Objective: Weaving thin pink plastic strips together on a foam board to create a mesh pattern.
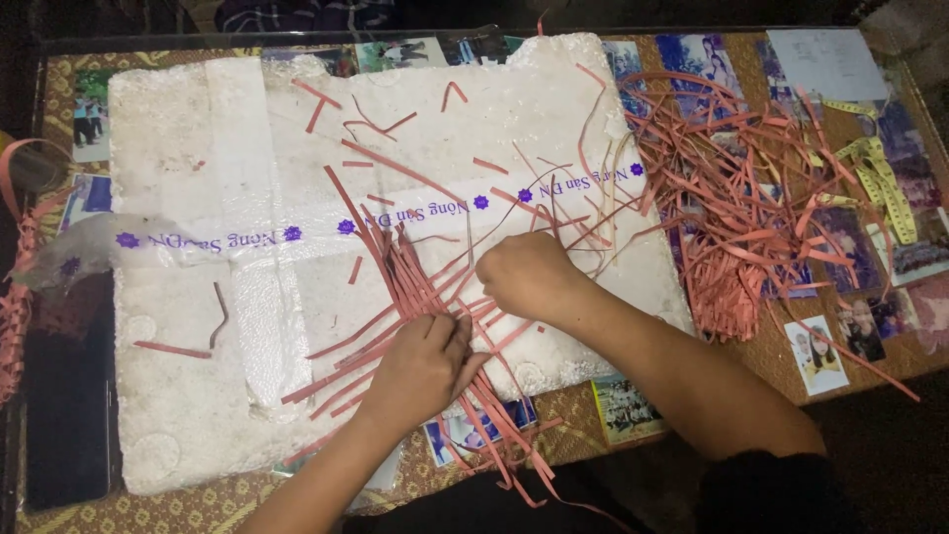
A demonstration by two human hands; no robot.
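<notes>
Glass-topped table over photos, white foam slab on top. Left hand at 6 o'clock, fingers pinched on a fan of pink paper strips at centre. Right hand, curled tight, pins their crossing. Best to press flat and keep strips snug. Count: one slab, one loose strip pile at 2 o'clock, one yellow tape measure, strips too many to count.

thin salmon-pink paper strips: plain pink | flat white foam board: off-white, grey smudges | clear tape band: purple lettering and purple flower marks | soft yellow measuring tape: yellow, dark ticks | woven table mat: tan with gold pattern | loose pink strip heap: same salmon pink
</notes>
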